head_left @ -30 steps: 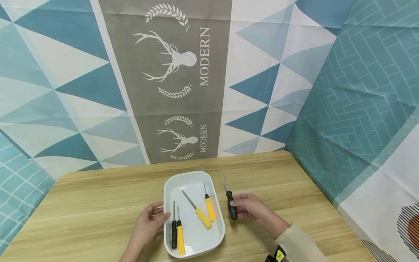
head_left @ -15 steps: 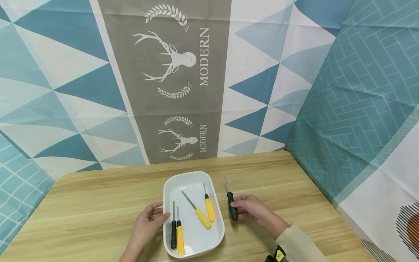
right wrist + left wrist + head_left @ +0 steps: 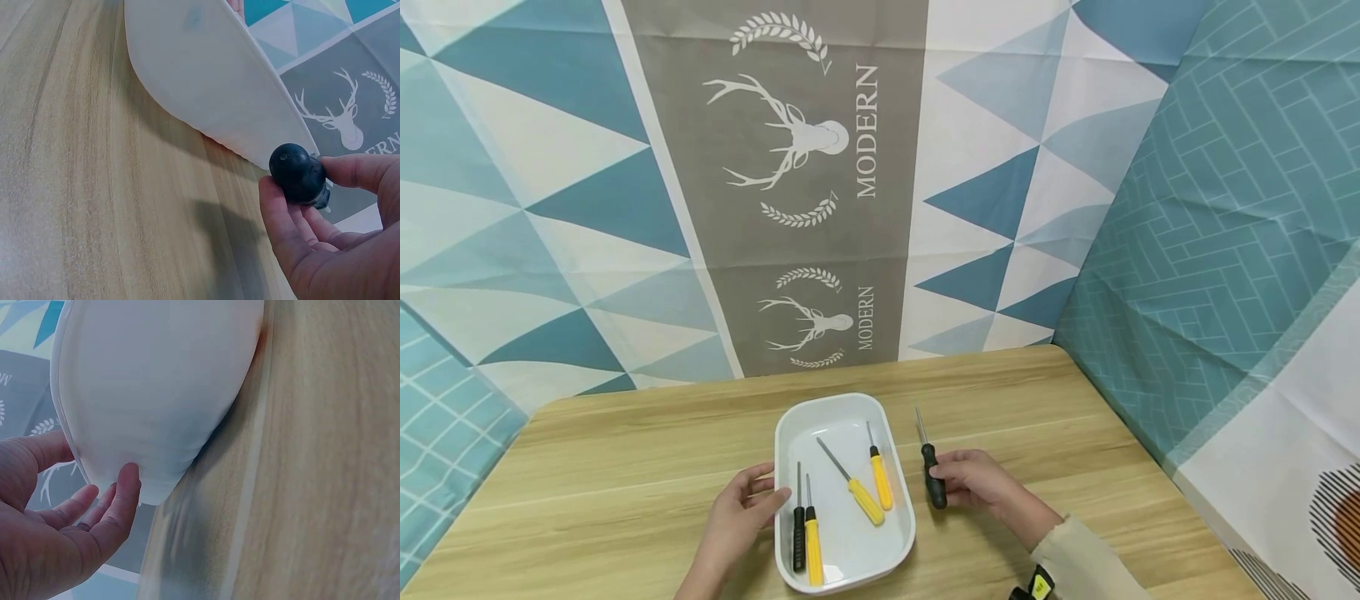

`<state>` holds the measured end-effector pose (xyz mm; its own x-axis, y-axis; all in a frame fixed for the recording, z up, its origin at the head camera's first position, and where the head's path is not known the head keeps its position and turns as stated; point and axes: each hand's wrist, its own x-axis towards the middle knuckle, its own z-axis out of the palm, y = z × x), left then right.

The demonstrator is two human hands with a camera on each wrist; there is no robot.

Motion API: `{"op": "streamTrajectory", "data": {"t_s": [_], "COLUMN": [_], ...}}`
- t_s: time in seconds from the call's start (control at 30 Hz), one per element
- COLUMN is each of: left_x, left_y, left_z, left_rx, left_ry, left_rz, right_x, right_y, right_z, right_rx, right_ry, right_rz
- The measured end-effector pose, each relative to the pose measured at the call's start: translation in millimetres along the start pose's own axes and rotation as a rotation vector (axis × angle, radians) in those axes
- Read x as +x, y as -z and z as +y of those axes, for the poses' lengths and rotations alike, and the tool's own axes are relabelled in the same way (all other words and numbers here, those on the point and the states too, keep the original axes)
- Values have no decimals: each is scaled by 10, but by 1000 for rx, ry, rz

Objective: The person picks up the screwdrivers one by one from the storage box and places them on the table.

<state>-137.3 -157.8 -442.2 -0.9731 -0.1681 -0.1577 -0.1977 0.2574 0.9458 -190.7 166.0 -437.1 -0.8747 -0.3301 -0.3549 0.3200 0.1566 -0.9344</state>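
Observation:
A white rectangular tray (image 3: 846, 567) stands on the table. My left hand (image 3: 736, 514) holds its left side, thumb over the rim and fingers by the outer wall; the left wrist view shows this hand (image 3: 69, 531) at the tray's wall (image 3: 156, 381). To the tray's right, my right hand (image 3: 976, 481) pinches a screwdriver with a black handle (image 3: 932, 477), shaft pointing away from me. In the right wrist view its handle end (image 3: 294, 172) sits between thumb and fingers, raised over the table. Inside the tray lie a black screwdriver (image 3: 799, 539) and three yellow ones, including a slanted one (image 3: 867, 500).
The wooden table (image 3: 625, 492) reaches back to a patterned cloth wall (image 3: 820, 208). Another cloth (image 3: 1210, 275) hangs along the right edge. A black and yellow strap device (image 3: 1037, 583) shows by my right sleeve (image 3: 1086, 558).
My right hand has sunk very slightly toward me with the screwdriver. The left hand and the tray have stayed in place.

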Motion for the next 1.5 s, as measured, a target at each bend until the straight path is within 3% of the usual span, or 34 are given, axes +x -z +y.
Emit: {"op": "streamTrajectory", "data": {"t_s": [1.5], "left_x": [20], "left_y": [1], "left_z": [-39], "left_rx": [8], "left_ry": [19], "left_rz": [4], "right_x": [53], "right_y": [25], "right_z": [145], "right_rx": [-26], "right_ry": [-46], "right_rz": [51]}}
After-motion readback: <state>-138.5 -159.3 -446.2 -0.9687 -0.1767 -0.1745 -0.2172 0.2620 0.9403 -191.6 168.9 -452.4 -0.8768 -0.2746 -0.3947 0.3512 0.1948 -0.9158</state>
